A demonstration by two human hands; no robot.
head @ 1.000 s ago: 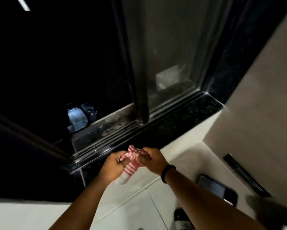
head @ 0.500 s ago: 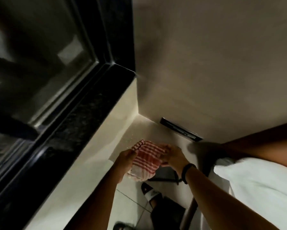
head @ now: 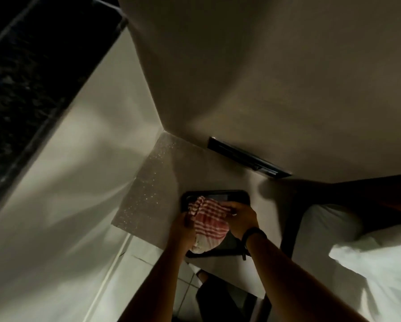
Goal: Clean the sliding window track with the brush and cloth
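A red-and-white striped cloth point(head: 209, 223) is bunched between both my hands, above a dark tablet point(head: 236, 195) that lies on a low grey surface point(head: 148, 191). My left hand point(head: 182, 228) grips the cloth's left side. My right hand point(head: 242, 218), with a black band on the wrist, grips its right side. The black granite window sill point(head: 25, 84) shows only at the upper left; the track itself is out of view. No brush is visible.
A beige wall point(head: 264, 66) fills the upper right, with a dark narrow fitting point(head: 248, 156) on it. A white pillow point(head: 329, 231) and white bedding point(head: 385, 263) lie at the right. Pale floor tiles point(head: 116, 287) and my foot point(head: 203, 275) show below.
My view has swung right and down, away from the window track to the corner by the bed. Both hands carried the cloth from the sill's edge down over the tablet.
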